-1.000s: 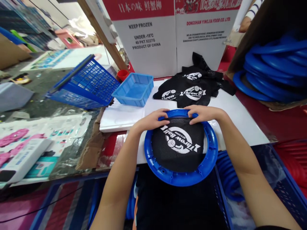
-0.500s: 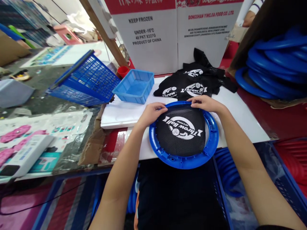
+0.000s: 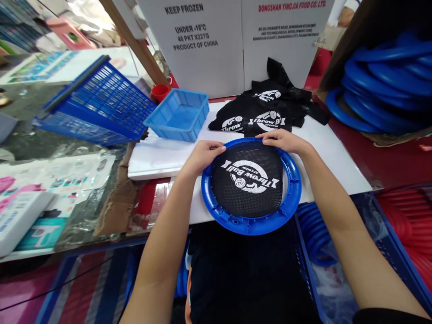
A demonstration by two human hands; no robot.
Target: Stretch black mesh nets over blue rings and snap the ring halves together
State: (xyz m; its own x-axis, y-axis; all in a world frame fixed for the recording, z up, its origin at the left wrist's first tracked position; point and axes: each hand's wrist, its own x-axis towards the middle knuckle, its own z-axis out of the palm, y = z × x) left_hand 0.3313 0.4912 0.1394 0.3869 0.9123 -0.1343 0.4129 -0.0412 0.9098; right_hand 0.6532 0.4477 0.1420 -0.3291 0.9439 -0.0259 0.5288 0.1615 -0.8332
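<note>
Along the near edge of the tabletop (image 3: 364,155), a blue ring (image 3: 251,225) sits over a white board (image 3: 337,168), its near rim reaching past the board's near edge, and printed black mesh (image 3: 248,177) fills most of its opening. Both hands work narrow at the ring's far side: the left hand (image 3: 209,153) pinches the rim toward the left, while the right hand (image 3: 284,140) curls its fingers over it right of centre; whether either also grips mesh, I cannot tell. A pale gap shows between mesh and ring on the right, so that side likely deserves care. Even fingertip pressure and smooth, unwrinkled mesh should serve best. Black cloths (image 3: 263,105) lie piled just beyond.
</note>
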